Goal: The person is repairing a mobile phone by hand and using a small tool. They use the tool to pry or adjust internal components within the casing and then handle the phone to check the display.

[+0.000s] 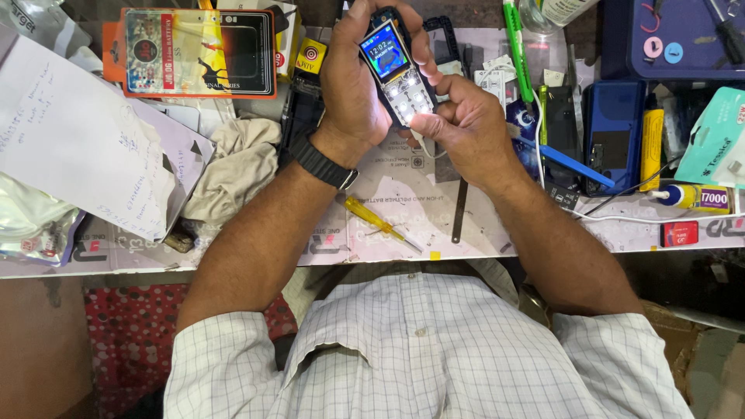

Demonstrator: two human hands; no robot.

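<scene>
A small dark keypad phone (396,66) with a lit screen and glowing keys is held over the workbench. My left hand (353,77) wraps around its left side and top; a black watch (322,163) is on that wrist. My right hand (466,124) grips the phone's lower right, thumb on the lit keypad. A thin white cable (431,151) hangs below the phone between the hands.
A yellow-handled screwdriver (376,221) and a dark flat tool (459,209) lie on the bench mat (403,240). A crumpled cloth (237,167), handwritten papers (74,140) and a battery pack card (198,53) sit left. Blue cases (613,132), a glue tube (694,198) and a green cutter (516,50) sit right.
</scene>
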